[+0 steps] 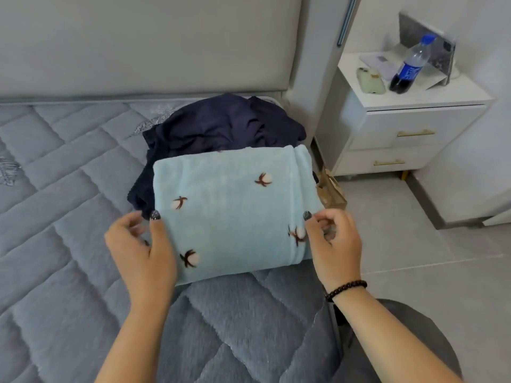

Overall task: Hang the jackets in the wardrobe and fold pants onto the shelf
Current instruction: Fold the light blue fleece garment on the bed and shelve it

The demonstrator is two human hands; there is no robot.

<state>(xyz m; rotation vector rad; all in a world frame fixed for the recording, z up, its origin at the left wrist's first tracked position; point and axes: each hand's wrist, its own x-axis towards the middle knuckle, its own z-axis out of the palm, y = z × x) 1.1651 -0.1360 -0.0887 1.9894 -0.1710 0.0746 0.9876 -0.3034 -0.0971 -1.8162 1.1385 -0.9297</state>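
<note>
Both hands, left hand (141, 244) and right hand (331, 239), gripped the folded blue pants (229, 214) on the bed (55, 217); the dark garment (218, 128) remained unfolded.

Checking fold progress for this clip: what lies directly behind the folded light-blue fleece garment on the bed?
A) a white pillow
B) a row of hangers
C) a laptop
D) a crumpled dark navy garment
D: a crumpled dark navy garment lies bunched on the bed just beyond the folded light-blue fleece garment.

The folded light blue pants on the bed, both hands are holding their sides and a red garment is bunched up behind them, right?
Not quite. The head view shows the garment bunched behind the pants is dark navy, not red. The left hand and right hand do hold their sides on the bed.
</note>
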